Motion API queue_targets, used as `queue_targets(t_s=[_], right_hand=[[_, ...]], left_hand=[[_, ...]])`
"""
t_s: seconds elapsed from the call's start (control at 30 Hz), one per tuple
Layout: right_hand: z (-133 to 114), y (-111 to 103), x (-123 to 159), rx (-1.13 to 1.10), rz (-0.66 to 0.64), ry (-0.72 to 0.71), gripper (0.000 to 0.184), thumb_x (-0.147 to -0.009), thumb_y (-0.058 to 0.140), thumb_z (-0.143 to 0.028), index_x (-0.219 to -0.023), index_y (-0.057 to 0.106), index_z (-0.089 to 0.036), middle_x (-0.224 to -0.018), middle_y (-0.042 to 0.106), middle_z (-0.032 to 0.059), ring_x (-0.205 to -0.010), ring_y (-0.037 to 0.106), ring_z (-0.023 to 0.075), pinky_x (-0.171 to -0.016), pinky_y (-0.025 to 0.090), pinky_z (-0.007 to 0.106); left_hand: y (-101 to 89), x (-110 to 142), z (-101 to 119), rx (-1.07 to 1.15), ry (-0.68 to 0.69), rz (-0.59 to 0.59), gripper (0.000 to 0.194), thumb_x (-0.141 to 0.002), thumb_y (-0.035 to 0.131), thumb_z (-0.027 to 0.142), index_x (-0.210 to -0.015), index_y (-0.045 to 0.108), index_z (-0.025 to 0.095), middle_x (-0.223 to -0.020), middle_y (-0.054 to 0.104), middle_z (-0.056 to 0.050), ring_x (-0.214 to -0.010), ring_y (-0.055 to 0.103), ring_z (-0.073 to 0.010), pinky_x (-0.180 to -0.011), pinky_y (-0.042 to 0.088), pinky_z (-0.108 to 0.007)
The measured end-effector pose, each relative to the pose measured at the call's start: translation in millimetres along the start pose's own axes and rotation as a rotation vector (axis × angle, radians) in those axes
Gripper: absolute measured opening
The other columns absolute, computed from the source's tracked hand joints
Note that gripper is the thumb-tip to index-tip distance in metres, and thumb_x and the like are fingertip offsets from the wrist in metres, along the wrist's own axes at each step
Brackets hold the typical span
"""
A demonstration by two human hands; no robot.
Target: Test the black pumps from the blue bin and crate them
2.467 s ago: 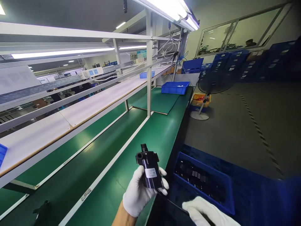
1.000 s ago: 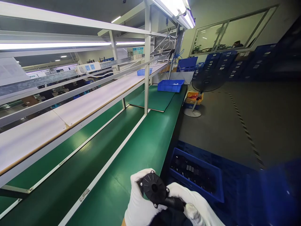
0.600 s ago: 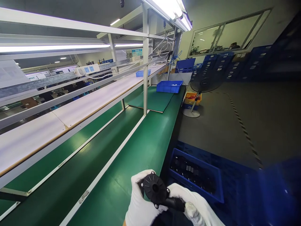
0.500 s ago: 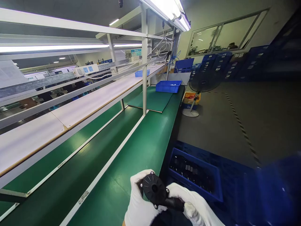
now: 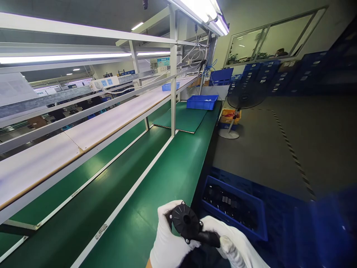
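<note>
A black plastic pump housing [image 5: 186, 220], round and ribbed with small screws at its rim and a short pipe on one side, is held between my two white-gloved hands. My left hand [image 5: 169, 238] wraps its left edge, thumb and fingers closed round it. On the other side, my right hand [image 5: 232, 238] grips the pipe end, its thumb lying along the near side. Both hands are near the front edge of the green bench top [image 5: 164, 167]. The underside of the part is hidden by the gloves.
To the right and below stands a blue crate [image 5: 262, 219] holding several black parts. A blue bin [image 5: 202, 102] sits on a green mat [image 5: 184, 117] farther along the bench. White frame posts [image 5: 173, 74] rise from the bench. A standing fan [image 5: 245, 96] is on the floor.
The view has shifted slightly, so the surroundings sit a little farther right. Both hands keep their hold on the black part, with hardly any change in its pose.
</note>
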State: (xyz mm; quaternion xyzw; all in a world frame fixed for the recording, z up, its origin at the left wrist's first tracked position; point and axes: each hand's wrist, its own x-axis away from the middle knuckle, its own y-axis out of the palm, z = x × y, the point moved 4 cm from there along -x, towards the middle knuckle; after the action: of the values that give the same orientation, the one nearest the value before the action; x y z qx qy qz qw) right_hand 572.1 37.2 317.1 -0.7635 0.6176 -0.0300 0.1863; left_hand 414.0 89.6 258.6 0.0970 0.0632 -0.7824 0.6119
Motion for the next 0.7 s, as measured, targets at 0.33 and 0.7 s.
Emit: queue_targets(t_s=[0.33, 0.7], right_hand=[[9, -4, 5, 0.003, 0.08, 0.051, 0.063, -0.095, 0.032, -0.073, -0.092, 0.07, -0.023, -0.081, 0.068, 0.0055, -0.075, 0.065, 0.0214, -0.077, 0.054, 0.031], [68, 3, -12, -0.881, 0.466, 0.5, 0.05, -0.062, 0.08, -0.068, -0.078, 0.069, -0.021, -0.047, 0.042, -0.0089, -0.035, 0.018, -0.0009, -0.036, 0.019, 0.012]], left_hand=[[8.1, -1, 17, -0.022, -0.065, -0.018, 0.068, -0.055, 0.081, 0.013, -0.116, 0.051, 0.018, -0.118, 0.063, -0.011, -0.105, 0.063, -0.0277, -0.095, 0.049, -0.041], [-32.3, -8, 44, 0.09, -0.023, -0.008, 0.048, -0.1, 0.036, 0.057, -0.114, 0.062, 0.02, -0.112, 0.068, -0.012, -0.101, 0.066, -0.0247, -0.096, 0.052, -0.045]])
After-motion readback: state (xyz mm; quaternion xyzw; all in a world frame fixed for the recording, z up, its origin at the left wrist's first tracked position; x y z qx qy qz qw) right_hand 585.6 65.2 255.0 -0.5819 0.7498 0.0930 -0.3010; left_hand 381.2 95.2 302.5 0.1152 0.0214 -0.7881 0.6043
